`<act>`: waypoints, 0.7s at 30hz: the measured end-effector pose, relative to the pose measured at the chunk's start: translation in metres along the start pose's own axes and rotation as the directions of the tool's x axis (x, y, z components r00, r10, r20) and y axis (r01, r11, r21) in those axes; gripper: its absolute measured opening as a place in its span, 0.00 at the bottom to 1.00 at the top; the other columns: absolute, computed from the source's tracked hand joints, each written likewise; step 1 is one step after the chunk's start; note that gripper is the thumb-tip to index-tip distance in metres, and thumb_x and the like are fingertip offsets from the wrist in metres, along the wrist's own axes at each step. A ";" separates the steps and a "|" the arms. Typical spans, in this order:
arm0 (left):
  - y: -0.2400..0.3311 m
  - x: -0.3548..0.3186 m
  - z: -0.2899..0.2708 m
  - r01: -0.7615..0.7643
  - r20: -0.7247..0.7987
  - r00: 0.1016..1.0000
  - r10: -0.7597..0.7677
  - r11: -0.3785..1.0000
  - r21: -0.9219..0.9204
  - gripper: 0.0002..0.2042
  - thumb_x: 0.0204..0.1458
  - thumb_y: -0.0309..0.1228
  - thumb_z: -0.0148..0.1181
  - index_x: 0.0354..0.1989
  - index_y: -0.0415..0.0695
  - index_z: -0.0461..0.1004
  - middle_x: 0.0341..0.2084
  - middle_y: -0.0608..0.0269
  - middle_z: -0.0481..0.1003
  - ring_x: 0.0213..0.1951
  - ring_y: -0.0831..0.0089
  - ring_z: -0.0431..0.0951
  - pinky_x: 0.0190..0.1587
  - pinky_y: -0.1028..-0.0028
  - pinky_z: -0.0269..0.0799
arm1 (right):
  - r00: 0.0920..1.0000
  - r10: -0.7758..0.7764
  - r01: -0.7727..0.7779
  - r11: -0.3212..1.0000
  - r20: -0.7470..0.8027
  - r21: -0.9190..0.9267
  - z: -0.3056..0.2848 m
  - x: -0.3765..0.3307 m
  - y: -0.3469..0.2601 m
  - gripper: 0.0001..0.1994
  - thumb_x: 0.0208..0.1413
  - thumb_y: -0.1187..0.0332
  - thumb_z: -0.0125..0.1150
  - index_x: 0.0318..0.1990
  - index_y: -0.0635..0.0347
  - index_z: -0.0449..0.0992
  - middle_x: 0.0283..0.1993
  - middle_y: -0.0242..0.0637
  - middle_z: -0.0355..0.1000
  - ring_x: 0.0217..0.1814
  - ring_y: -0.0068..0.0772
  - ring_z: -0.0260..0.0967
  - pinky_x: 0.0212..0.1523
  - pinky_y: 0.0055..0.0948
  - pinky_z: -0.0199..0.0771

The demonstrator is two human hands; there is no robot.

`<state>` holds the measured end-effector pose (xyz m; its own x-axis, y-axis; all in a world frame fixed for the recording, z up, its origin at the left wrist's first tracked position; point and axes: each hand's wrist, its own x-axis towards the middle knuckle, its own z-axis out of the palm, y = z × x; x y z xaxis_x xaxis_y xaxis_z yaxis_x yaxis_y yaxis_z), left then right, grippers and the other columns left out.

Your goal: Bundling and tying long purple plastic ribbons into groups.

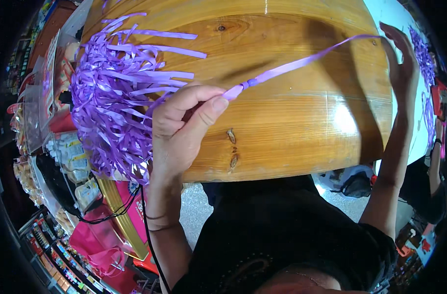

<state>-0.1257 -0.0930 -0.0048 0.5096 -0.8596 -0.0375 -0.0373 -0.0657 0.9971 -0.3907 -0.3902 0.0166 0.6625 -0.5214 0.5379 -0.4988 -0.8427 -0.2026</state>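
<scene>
My left hand (184,122) is closed, thumb and forefinger pinching one end of a shiny purple ribbon (302,61). A small knot or gathered fold shows in the ribbon just beyond those fingertips. From there it stretches over the table up to my right hand (404,63), raised at the table's right end, where the ribbon runs in at the fingers. The exact grip there is partly hidden. Beside my left hand, a thick heap of purple ribbons (113,93) lies at the table's left end, several loose ends pointing right.
The varnished wooden table (282,142) lies before me. A white surface (417,132) at the right carries more purple ribbon (422,56); another person's arm (436,157) is near it. Packaged goods (74,161), a black cable (145,220) and a pink bag (98,240) crowd the left side.
</scene>
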 end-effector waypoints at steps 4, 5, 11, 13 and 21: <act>0.002 -0.003 0.005 -0.057 0.037 0.998 0.058 0.998 -0.016 0.05 0.51 0.22 0.58 0.36 0.39 0.76 0.24 0.71 0.69 0.25 0.87 0.64 0.27 0.85 0.59 | 0.948 -0.309 0.273 0.912 0.075 0.307 0.022 0.009 -0.088 0.21 0.49 0.66 0.63 0.51 0.63 0.71 0.53 0.41 0.69 0.56 0.39 0.65 0.55 0.34 0.64; 0.001 -0.002 0.007 -0.059 0.086 0.994 0.065 0.996 -0.072 0.05 0.51 0.21 0.58 0.36 0.39 0.75 0.25 0.70 0.70 0.25 0.86 0.65 0.27 0.85 0.60 | 0.916 -0.382 0.312 0.868 0.119 0.386 0.022 0.010 -0.111 0.23 0.46 0.64 0.64 0.51 0.63 0.71 0.53 0.42 0.69 0.56 0.41 0.65 0.55 0.35 0.64; 0.007 -0.011 0.010 -0.036 0.169 0.979 0.115 0.911 -0.411 0.07 0.53 0.21 0.55 0.40 0.37 0.73 0.29 0.65 0.71 0.25 0.83 0.66 0.27 0.84 0.63 | 0.877 -0.472 0.184 0.501 0.089 0.846 0.063 0.002 -0.168 0.23 0.43 0.66 0.67 0.49 0.64 0.72 0.40 0.41 0.74 0.41 0.36 0.72 0.39 0.30 0.71; 0.003 -0.015 0.001 -0.008 0.197 0.975 0.104 0.900 -0.435 0.08 0.52 0.22 0.56 0.41 0.37 0.73 0.32 0.63 0.72 0.27 0.82 0.68 0.30 0.83 0.65 | 0.893 -0.439 0.133 0.462 0.096 0.877 0.065 0.000 -0.168 0.20 0.43 0.69 0.66 0.47 0.64 0.73 0.36 0.41 0.73 0.37 0.34 0.72 0.35 0.28 0.71; 0.010 -0.016 0.016 -0.046 0.011 0.999 0.047 0.993 -0.107 0.14 0.48 0.21 0.61 0.45 0.37 0.70 0.35 0.65 0.72 0.35 0.81 0.70 0.38 0.81 0.67 | 0.807 -0.551 0.562 0.609 -0.211 0.560 0.063 0.005 -0.173 0.15 0.38 0.75 0.65 0.38 0.67 0.77 0.29 0.38 0.72 0.29 0.31 0.69 0.28 0.26 0.67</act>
<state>-0.1481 -0.0880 0.0045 0.4982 -0.8670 0.0087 0.0319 0.0284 0.9991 -0.2658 -0.2549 0.0024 0.6916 0.0718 0.7187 0.3817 -0.8811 -0.2793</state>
